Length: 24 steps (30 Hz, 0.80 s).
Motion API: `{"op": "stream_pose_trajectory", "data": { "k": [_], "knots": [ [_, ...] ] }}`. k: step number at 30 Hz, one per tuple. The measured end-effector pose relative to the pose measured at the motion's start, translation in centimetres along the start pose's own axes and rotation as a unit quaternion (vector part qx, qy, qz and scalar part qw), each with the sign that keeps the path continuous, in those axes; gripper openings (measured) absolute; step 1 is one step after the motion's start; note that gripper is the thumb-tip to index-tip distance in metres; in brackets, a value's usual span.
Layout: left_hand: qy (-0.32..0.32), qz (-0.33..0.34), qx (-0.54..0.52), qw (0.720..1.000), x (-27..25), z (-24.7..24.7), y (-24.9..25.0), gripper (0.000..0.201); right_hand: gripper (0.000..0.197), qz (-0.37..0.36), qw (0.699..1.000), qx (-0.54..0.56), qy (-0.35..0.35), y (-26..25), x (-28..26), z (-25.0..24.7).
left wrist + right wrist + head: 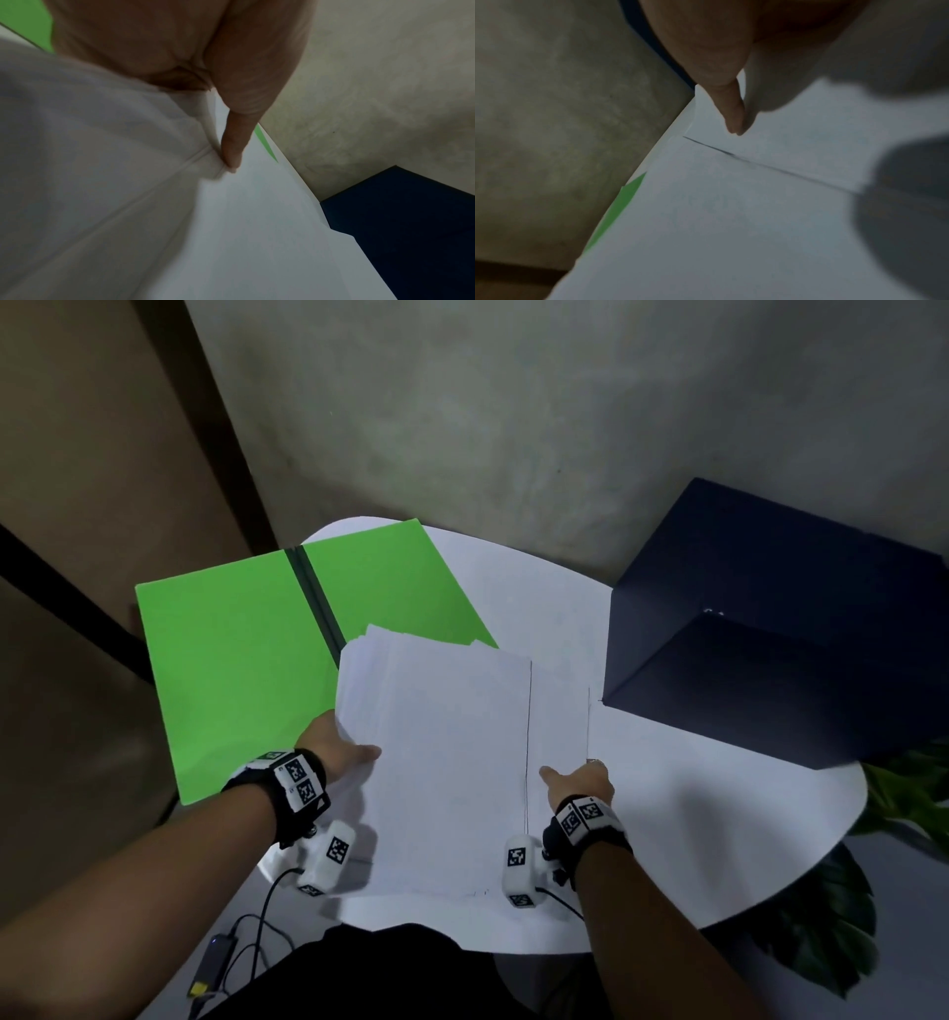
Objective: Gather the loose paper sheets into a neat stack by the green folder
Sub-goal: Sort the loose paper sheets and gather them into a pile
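A fanned stack of white paper sheets (452, 752) lies in the middle of the round white table (693, 814). Its far corner overlaps the open green folder (231, 660) on the left. My left hand (334, 747) pinches the stack's left edge, thumb (236, 132) on top of the creased paper (257, 233) and fingers hidden beneath. My right hand (580, 783) holds the right edge of a lower sheet. Its thumb (731, 113) lies on the paper (731, 223) and its fingers are hidden under it. A strip of green folder (618, 205) shows beyond the sheets.
A large dark blue box (770, 634) stands on the table's right side, close to the papers. Green plant leaves (914, 793) sit beyond the right rim. Cables and an adapter (221, 947) lie on the floor at lower left. A grey wall rises behind.
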<state>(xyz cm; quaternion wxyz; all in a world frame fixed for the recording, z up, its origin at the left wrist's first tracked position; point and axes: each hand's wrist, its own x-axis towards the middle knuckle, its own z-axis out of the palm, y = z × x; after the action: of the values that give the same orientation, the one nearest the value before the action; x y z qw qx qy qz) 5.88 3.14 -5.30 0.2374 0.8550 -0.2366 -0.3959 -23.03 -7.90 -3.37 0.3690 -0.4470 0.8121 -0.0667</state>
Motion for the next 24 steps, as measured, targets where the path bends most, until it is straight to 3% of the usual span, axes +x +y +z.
{"op": "stream_pose_trajectory", "data": {
  "k": [4, 8, 11, 15, 17, 20, 24],
  "knots": [
    [-0.004, 0.017, -0.012, 1.000, -0.2, -0.2, 0.3, 0.059, 0.061, -0.029, 0.999, 0.032, 0.010, -0.5, -0.8, -0.7],
    [-0.010, 0.018, -0.021, 1.000, 0.1, -0.6, 0.2, 0.061, 0.038, -0.138, 0.986, 0.038, 0.085, -2.3, -2.5, -5.4],
    [-0.017, 0.021, -0.021, 0.999, 0.1, -0.5, 0.2, 0.052, 0.022, -0.235, 0.956, 0.063, 0.164, -4.5, -3.3, -10.7],
    [-0.002, 0.027, -0.042, 0.999, -0.5, -0.2, 0.7, 0.040, 0.017, -0.328, 0.899, 0.177, 0.232, -7.6, -6.1, -17.3],
    [0.001, 0.033, -0.027, 0.999, -0.8, 0.0, 0.9, 0.046, 0.015, -0.353, 0.878, 0.250, 0.208, -8.6, -7.8, -19.0],
    [-0.012, 0.031, -0.001, 0.999, -1.1, 0.1, 1.2, 0.052, 0.024, -0.344, 0.874, 0.320, 0.125, -9.0, -8.1, -17.8],
    [-0.052, 0.013, -0.025, 0.998, -1.2, -0.3, 1.2, 0.047, 0.024, -0.206, 0.908, 0.364, -0.029, -7.9, -4.5, -11.9]
  ]
}}
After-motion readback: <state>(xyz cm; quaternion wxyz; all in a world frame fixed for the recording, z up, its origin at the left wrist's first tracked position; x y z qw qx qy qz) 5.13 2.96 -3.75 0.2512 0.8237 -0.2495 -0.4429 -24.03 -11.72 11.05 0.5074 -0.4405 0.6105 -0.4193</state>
